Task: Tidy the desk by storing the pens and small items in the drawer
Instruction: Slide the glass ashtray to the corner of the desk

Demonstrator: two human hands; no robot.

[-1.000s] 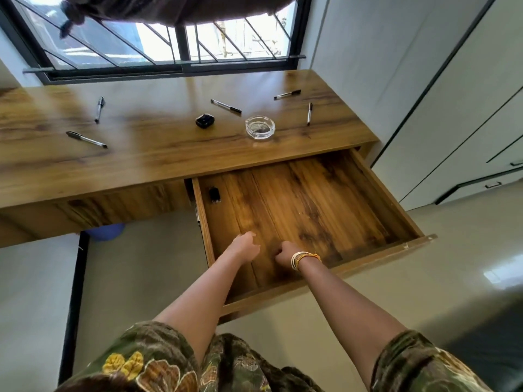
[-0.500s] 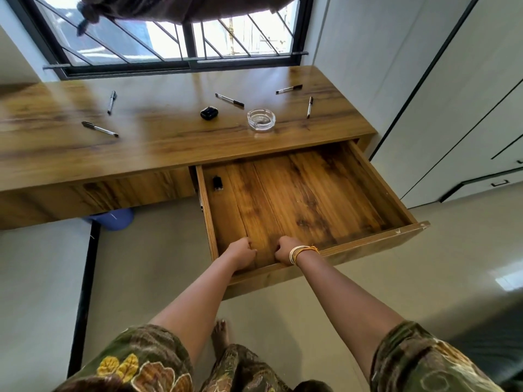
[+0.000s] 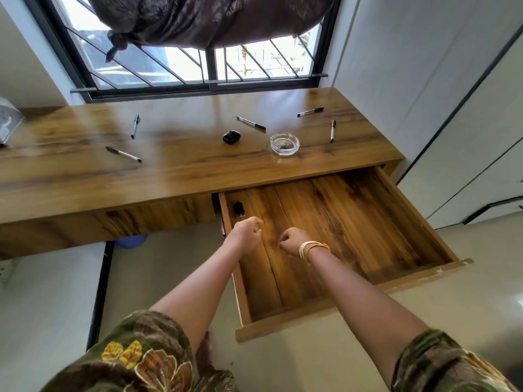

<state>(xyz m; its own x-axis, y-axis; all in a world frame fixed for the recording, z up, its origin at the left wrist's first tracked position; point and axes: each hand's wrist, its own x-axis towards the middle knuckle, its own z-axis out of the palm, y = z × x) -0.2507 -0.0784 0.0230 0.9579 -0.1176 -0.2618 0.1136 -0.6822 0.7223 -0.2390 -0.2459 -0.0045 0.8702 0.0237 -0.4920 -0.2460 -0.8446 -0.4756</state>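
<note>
The wooden drawer [image 3: 285, 321] stands pulled far out from under the desk [image 3: 85, 179]. A small black item [image 3: 238, 208] lies in its back left corner. Both hands hover over the drawer's left part, fingers curled, holding nothing: my left hand [image 3: 244, 234] and my right hand [image 3: 291, 241], which has bangles at the wrist. On the desk lie several pens: two at the left [image 3: 134, 125] [image 3: 123, 154], one in the middle [image 3: 251, 123], two at the right [image 3: 310, 112] [image 3: 332, 131]. A small black case [image 3: 231, 136] and a glass ashtray [image 3: 284, 144] sit between them.
A barred window with a bundled dark curtain [image 3: 212, 21] is behind the desk. White wardrobe doors [image 3: 467, 137] stand close to the drawer's right side. A blue object [image 3: 130, 240] sits on the floor under the desk. A white object [image 3: 8, 120] rests at the desk's far left.
Both hands have let go of the drawer's front edge and moved forward over its inside. The drawer stays open.
</note>
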